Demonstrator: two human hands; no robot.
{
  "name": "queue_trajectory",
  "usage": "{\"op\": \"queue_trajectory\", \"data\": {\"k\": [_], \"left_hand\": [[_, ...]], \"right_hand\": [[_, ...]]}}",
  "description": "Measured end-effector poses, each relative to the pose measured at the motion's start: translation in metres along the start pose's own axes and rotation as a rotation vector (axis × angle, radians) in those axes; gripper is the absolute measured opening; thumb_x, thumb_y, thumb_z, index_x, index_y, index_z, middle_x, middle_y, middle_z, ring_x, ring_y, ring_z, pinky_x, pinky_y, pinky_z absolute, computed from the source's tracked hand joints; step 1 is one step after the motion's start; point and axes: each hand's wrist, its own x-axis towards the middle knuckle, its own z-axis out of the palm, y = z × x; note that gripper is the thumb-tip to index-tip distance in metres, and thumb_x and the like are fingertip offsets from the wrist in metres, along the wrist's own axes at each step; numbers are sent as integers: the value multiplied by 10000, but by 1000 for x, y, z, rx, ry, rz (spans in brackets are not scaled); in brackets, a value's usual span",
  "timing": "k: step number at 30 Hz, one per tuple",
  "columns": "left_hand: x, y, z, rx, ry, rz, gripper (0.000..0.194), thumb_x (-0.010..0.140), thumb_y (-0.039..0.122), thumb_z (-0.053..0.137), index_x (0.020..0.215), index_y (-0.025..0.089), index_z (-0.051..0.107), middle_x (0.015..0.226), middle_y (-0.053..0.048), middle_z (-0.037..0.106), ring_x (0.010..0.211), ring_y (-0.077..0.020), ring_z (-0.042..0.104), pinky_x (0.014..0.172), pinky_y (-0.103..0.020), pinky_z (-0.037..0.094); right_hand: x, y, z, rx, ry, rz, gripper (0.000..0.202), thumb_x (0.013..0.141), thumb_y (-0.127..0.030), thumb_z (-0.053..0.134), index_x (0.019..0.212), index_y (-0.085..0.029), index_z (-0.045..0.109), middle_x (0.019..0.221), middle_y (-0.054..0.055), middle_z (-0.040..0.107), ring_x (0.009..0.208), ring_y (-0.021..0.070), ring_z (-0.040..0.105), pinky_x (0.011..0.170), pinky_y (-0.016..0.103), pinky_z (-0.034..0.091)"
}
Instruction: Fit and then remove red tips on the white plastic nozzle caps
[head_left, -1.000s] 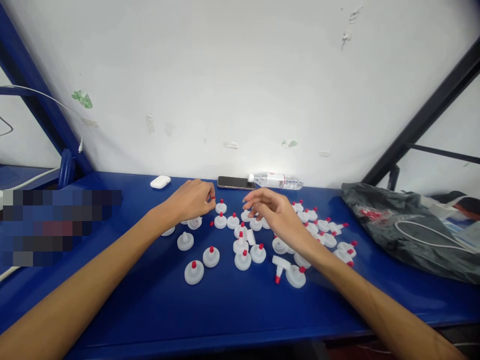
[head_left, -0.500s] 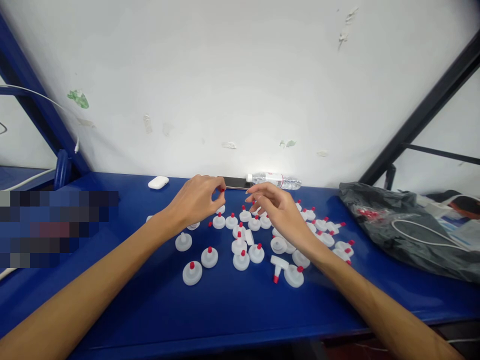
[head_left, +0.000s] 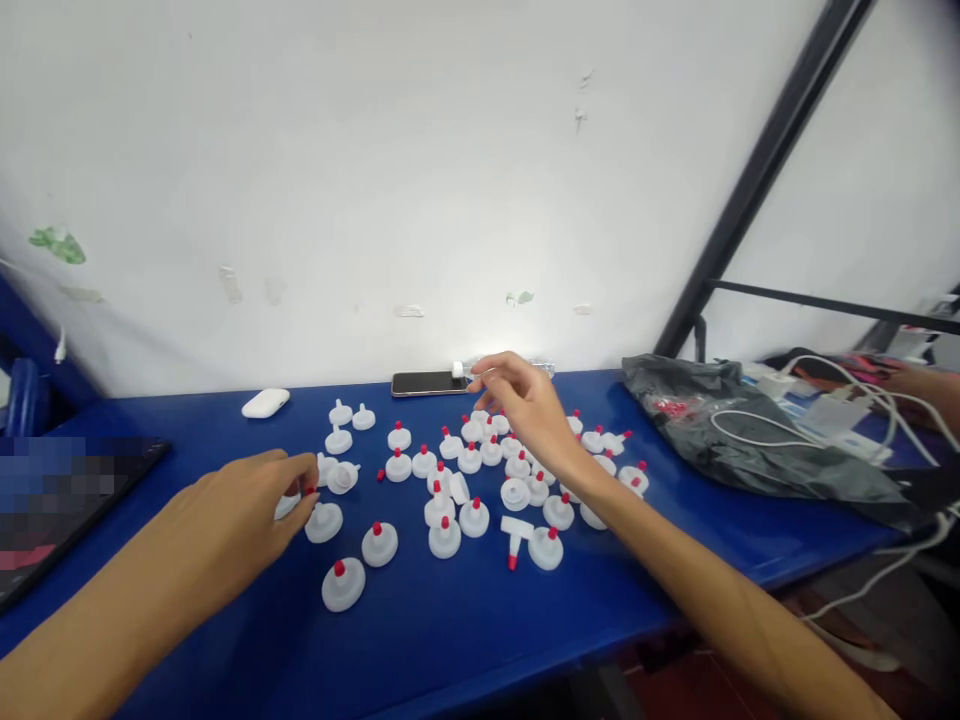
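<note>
My left hand is pinched on a small red cap, of which only a speck shows between thumb and index finger. Just under those fingertips lies a white nozzle lid whose top is partly hidden. More white lids without red tips, such as one nozzle lid, stand behind it. My right hand hovers over the far side of many red-tipped lids, its fingers loosely bent and apart, with nothing visible in them. One loose red cap lies on the blue table.
Along the wall are a white earbud case, a phone and a clear bottle. A dark plastic bag with cables lies at right. At left is a dark screen-like device. Another person's hand shows at far right.
My left hand has moved left and down from mid-table to the untipped lids, keeping its pinch. The right hand stays raised over the lids. The view has swung to the right.
</note>
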Motion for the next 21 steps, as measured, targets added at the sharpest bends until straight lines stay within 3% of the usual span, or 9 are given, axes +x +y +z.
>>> {"op": "queue_trajectory", "data": {"k": [4,9,12,17,21], "left_hand": [[1,-11,13,-35,-110,0,167,810,342,501,760,269,642,761,-25,713,627,-220,638,561,-303,403],[-1,-3,10,-146,8,-48,268,843,471,487,877,277,668,719,1,709,565,-194,626,549,-287,440],[-3,2,10,-185,-13,-20,316,850,515,470,878,265,660,727,6,707,551,-181,619,575,-289,466],[-2,2,17,-188,-84,2,295,884,481,445,924,261,636,758,14,716,615,-183,648,615,-286,474],[-2,5,23,-143,-47,-4,240,883,413,432,891,250,607,718,19,698,615,-183,642,602,-284,450]], "right_hand": [[-3,1,5,-38,-32,7,192,933,-239,467,1011,-206,640,887,12,695,710,126,664,556,217,452],[-6,4,7,-63,-60,13,194,949,-235,461,999,-210,647,875,8,702,725,129,670,622,240,476],[-7,5,8,-64,-72,14,192,952,-234,461,998,-209,646,864,9,704,724,131,668,647,249,484],[-8,4,9,-57,-81,24,191,943,-219,466,983,-202,652,832,8,703,726,136,668,671,257,498],[-9,4,10,-80,-96,24,192,945,-216,460,972,-201,649,824,10,700,718,140,664,634,252,489]]}}
